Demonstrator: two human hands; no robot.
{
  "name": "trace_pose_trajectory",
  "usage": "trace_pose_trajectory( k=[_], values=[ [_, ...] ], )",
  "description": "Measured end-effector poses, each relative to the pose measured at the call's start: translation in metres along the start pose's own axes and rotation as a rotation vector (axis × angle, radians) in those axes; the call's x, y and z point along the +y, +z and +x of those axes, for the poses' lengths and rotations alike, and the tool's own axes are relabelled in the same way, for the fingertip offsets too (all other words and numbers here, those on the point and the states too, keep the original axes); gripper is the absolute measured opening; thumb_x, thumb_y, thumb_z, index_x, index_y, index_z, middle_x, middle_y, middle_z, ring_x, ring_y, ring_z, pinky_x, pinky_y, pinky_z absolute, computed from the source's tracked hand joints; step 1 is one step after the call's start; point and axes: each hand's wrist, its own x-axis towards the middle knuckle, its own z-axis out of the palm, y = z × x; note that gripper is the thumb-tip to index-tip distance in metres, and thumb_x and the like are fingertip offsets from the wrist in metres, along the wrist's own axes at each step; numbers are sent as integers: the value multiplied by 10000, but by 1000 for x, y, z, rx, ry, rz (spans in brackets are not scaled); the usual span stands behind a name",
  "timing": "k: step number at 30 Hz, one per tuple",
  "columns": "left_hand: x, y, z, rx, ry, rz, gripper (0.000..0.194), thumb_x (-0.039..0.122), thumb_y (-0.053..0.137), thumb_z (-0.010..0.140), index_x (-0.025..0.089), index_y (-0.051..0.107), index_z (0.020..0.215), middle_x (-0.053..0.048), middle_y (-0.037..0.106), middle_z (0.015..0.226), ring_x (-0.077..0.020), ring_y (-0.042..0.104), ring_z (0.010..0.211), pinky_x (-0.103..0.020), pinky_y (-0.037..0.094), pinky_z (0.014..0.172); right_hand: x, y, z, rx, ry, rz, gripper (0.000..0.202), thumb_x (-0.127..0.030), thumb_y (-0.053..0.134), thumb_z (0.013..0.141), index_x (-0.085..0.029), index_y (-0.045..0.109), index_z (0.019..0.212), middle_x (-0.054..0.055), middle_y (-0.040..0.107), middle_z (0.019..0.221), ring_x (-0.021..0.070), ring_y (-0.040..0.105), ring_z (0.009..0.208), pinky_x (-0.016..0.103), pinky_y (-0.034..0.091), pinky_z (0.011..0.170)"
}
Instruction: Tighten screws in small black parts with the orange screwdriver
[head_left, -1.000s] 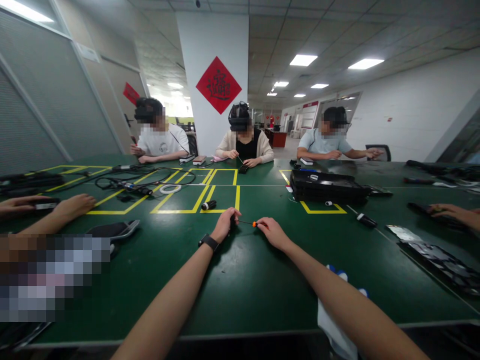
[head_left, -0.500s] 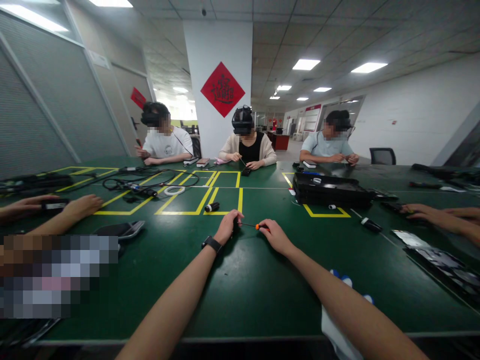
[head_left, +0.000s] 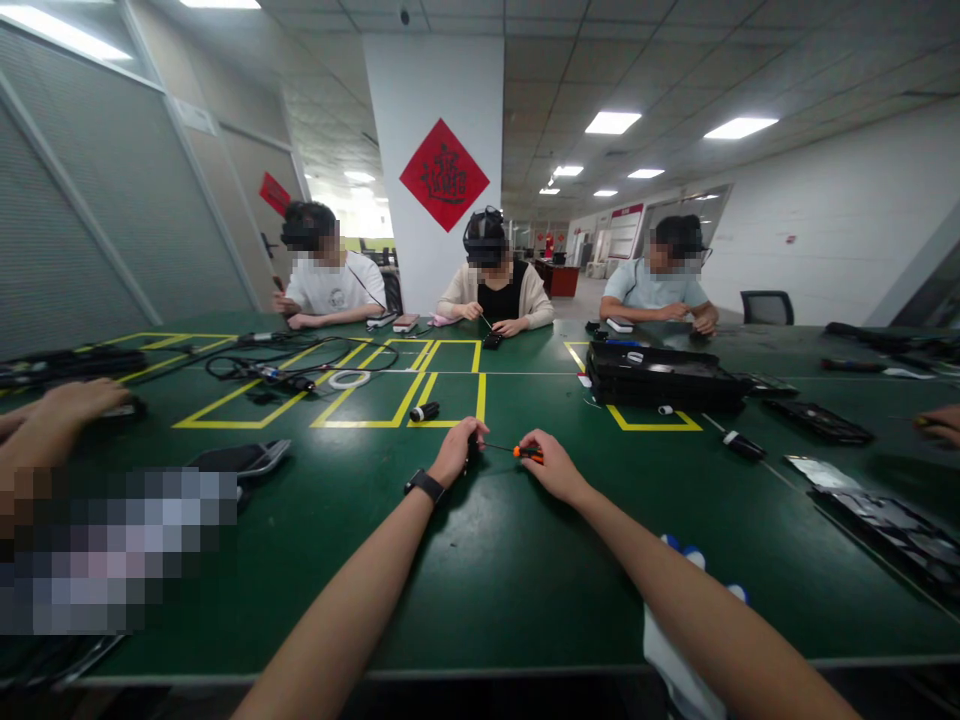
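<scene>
My right hand (head_left: 553, 467) is closed round the orange and black handle of a screwdriver (head_left: 528, 453). Its thin shaft points left, and the tip meets a small dark object (head_left: 472, 450) at my left hand (head_left: 453, 455). The fingers of that hand are wrapped round this dark piece, which they mostly hide, so its kind is unclear. A black watch sits on my left wrist. Both hands are just above the green table (head_left: 480, 560). Beyond my left hand lies a short black cylinder with a white end (head_left: 424, 411).
Black trays (head_left: 664, 375) are stacked right of centre. Cables (head_left: 300, 365) lie at the left behind a grey device (head_left: 240, 458). Opened electronics (head_left: 885, 525) rest at the right. Three people sit across the table; another person's hand (head_left: 82, 405) works at the left, one more at the right edge.
More of the orange screwdriver handle shows, as my right-hand fingers have shifted on it. My left hand is nearly still. The neighbour's hands at the right have drawn away from a dark flat part.
</scene>
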Motion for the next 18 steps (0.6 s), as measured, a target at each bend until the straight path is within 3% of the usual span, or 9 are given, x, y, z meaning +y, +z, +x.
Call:
trace_pose_trajectory(
  k=[3, 7, 18],
  values=[
    [1, 0, 0, -5, -5, 3, 358, 392, 296, 797, 144, 550, 752, -7, 514, 611, -103, 496, 571, -227, 394, 562, -2, 1, 0, -6, 24, 13, 258, -292, 498, 763, -167, 541, 985, 56, 563, 936, 156, 482, 884, 300, 357, 803],
    [2, 0, 0, -1, -10, -5, 360, 392, 294, 793, 144, 553, 757, -7, 520, 612, -104, 497, 570, -227, 393, 558, -4, -2, 1, -74, 17, -14, 242, -269, 392, 822, -166, 606, 870, 55, 587, 893, 156, 486, 873, 300, 344, 814],
    [7, 0, -2, 34, -27, 24, 356, 381, 300, 793, 143, 561, 749, -14, 523, 629, -114, 507, 589, -235, 402, 584, -4, -5, 0, -59, 25, -6, 221, -256, 419, 803, -178, 609, 884, 40, 594, 877, 154, 490, 857, 286, 354, 793]
  ],
)
